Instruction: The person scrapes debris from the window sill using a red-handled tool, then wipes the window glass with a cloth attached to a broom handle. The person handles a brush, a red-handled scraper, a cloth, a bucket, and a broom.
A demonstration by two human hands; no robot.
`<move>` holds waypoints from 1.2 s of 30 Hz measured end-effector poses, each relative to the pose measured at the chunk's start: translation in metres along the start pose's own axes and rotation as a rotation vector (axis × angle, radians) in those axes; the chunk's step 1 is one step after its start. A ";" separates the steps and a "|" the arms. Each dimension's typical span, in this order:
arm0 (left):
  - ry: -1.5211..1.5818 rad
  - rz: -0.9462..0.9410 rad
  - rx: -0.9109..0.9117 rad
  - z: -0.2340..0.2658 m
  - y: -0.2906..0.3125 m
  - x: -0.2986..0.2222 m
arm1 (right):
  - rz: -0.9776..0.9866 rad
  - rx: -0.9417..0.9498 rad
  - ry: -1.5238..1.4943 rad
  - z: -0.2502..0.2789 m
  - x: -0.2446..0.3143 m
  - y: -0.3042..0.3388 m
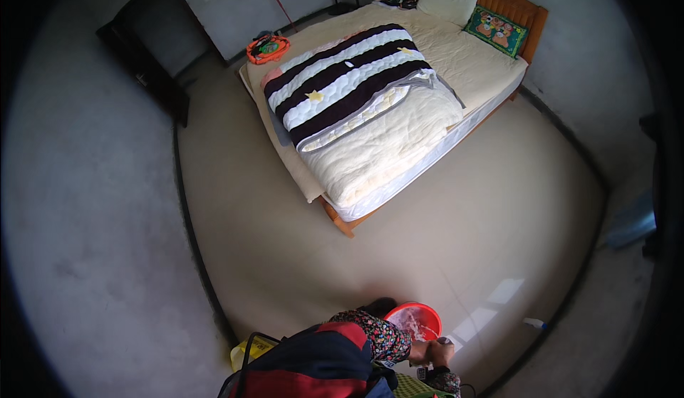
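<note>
Low in the head view, my left hand [419, 353] and my right hand [441, 354] meet just beside a red basin [437, 315]. Both hands look closed, the fingers curled together. A small greyish thing [445, 341] shows at the top of my right hand; its kind is too small to tell. Inside the basin is whitish, sudsy-looking water [413, 321]. My forearms wear dark sleeves with a small flower print [388, 336].
Ahead stands a wooden bed [339, 219] with folded quilts [356, 77] and pillows [447, 3]. An orange-rimmed round container [268, 49] sits on its edge. A yellow bag [249, 352] is at lower left, a white bottle [534, 322] at right. A dark door [146, 70] stands ajar.
</note>
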State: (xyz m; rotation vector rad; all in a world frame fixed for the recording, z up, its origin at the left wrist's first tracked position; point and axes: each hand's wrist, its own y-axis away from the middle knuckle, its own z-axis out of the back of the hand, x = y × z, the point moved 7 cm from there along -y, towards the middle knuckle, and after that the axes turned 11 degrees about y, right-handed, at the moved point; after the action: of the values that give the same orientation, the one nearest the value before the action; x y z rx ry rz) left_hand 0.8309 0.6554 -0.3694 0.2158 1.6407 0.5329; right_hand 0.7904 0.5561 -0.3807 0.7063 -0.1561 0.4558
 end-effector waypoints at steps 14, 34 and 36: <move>0.136 0.048 0.297 0.028 0.006 -0.040 | 0.086 0.068 -0.942 0.015 -0.013 0.007; -0.501 -0.280 0.691 -0.050 0.046 -0.181 | -0.035 -0.964 -0.556 0.139 -0.025 0.242; -0.451 -0.106 0.771 -0.060 0.047 -0.165 | -0.079 -0.867 -0.541 0.135 -0.032 0.257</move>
State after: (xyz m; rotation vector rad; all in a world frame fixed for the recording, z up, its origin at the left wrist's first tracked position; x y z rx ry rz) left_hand 0.7895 0.6108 -0.1983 0.7535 1.3298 -0.2470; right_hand 0.6472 0.6280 -0.1361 -0.0385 -0.7799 0.0784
